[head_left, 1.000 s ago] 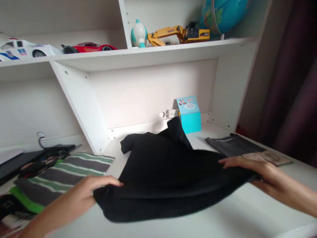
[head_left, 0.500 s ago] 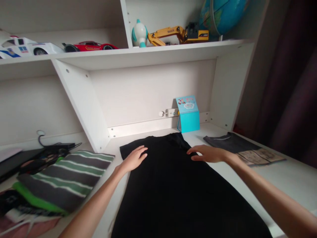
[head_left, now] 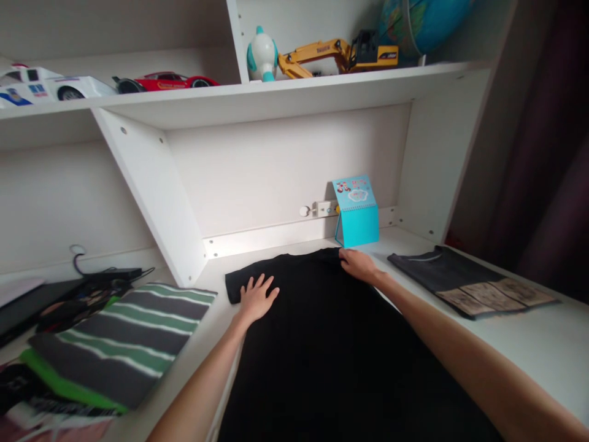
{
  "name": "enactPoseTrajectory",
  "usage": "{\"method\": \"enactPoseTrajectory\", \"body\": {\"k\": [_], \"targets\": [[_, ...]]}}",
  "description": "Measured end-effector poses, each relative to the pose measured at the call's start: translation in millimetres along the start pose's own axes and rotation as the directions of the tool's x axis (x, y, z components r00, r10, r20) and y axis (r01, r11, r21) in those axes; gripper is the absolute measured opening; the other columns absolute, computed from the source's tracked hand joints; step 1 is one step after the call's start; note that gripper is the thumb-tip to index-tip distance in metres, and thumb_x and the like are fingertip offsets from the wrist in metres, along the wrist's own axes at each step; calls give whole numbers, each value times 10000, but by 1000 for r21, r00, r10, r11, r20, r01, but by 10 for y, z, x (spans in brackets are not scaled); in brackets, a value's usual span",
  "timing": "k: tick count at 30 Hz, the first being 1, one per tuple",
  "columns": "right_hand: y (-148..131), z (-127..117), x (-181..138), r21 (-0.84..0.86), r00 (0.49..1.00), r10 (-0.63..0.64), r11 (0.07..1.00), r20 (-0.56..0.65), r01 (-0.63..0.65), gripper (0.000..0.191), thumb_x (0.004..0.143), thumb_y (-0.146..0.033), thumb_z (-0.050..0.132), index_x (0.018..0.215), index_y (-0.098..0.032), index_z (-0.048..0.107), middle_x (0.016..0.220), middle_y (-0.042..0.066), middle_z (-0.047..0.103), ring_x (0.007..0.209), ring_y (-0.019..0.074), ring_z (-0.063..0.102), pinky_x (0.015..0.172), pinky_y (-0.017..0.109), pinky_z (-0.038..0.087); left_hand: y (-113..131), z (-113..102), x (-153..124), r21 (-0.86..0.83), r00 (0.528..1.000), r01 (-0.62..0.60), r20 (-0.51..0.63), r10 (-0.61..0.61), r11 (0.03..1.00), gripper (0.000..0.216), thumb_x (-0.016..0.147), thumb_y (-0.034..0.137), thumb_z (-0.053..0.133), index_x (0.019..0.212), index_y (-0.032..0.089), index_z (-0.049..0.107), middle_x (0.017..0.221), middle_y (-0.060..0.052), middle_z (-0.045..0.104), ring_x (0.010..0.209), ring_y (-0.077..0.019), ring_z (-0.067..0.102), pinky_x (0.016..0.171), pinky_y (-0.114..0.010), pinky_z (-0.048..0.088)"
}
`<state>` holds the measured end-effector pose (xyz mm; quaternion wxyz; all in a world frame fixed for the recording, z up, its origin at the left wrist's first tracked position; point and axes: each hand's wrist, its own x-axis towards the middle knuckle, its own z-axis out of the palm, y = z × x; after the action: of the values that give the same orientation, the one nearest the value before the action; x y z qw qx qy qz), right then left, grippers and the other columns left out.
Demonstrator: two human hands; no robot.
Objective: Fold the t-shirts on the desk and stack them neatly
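Note:
A black T-shirt (head_left: 331,362) lies spread flat on the white desk (head_left: 543,344), running from the back panel toward me. My left hand (head_left: 256,296) rests flat on its far left part, near the sleeve, with fingers spread. My right hand (head_left: 358,264) lies palm down on the shirt's far edge at the collar area, just in front of a small turquoise desk calendar (head_left: 356,212). Neither hand holds anything.
A folded grey-and-green striped garment (head_left: 119,344) lies on a pile at the left. At the right lies a folded dark grey shirt (head_left: 469,283) with a print. Toy cars (head_left: 161,81), a yellow toy excavator (head_left: 335,55) and a globe (head_left: 423,21) stand on the shelf above.
A second ago both hands held the shirt's lower corners, lifted. The shirt now lies flat, and both hands have moved to its far end, the right one reaching the collar edge.

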<state>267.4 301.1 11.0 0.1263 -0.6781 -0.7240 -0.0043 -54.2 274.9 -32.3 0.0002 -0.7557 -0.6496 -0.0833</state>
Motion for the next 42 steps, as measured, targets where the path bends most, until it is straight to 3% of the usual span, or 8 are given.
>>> {"method": "enactPoseTrajectory", "body": {"k": [5,8,13,17,24,27,32,42], "targets": [[509,-245,35,25,939,333,943,-89,-333,372,879,-221,295,1127,-58,519,983,211,580,907,254,582,698,302,404,3,11,7,-6,1000,18,7,-18,1000,603,841,627,193,1361,352,325,1468,-8,242,1327,-368,171,1006,-601,185],[524,-248,-23,21,911,394,919,-123,-394,427,871,-182,286,1250,-39,419,1110,268,501,961,301,556,711,352,420,12,16,11,-2,1000,23,6,-23,1000,606,840,626,187,1362,350,323,1468,-11,244,1325,-373,171,1001,-609,183],[-20,60,-31,15,996,83,996,-24,-83,422,895,-313,356,1291,-182,422,1305,151,418,1191,273,403,918,371,362,15,28,-2,1,1000,25,-4,-25,1000,610,840,626,177,1364,348,319,1468,-13,246,1325,-369,168,1004,-602,181],[-335,377,-36,44,986,-86,996,141,81,572,842,-592,361,1349,-327,359,1436,78,282,1298,358,228,973,537,262,25,-35,-60,1,999,34,19,-34,999,604,843,619,186,1363,343,322,1467,-19,250,1318,-371,179,995,-599,198],[-395,582,-53,34,974,-90,996,209,84,626,860,-633,215,1411,-335,208,1476,106,174,1332,371,97,990,589,164,114,-269,89,104,996,88,-44,-84,991,542,864,539,228,1238,259,503,1279,-108,492,1144,-369,409,893,-631,284],[-411,576,-79,32,974,-96,995,205,92,626,864,-630,206,1414,-332,194,1479,100,166,1338,358,77,997,580,156,124,-243,310,40,1000,-7,-20,8,999,515,903,443,169,1291,244,443,1384,-88,390,1276,-320,282,968,-581,251],[-411,554,-94,36,974,-100,995,203,95,637,858,-646,189,1414,-334,194,1480,97,168,1338,351,84,1006,567,149,-37,-85,576,-39,986,26,166,-19,999,615,851,616,149,1391,337,249,1490,-37,159,1348,-348,96,976,-653,153],[-581,498,194,65,977,-78,996,196,66,593,886,-599,215,1409,-320,222,1477,95,183,1341,322,109,1011,557,155,-258,-9,814,-18,992,61,115,-58,998,643,830,661,137,1393,361,222,1495,-29,121,1354,-329,88,985,-658,105]]}}
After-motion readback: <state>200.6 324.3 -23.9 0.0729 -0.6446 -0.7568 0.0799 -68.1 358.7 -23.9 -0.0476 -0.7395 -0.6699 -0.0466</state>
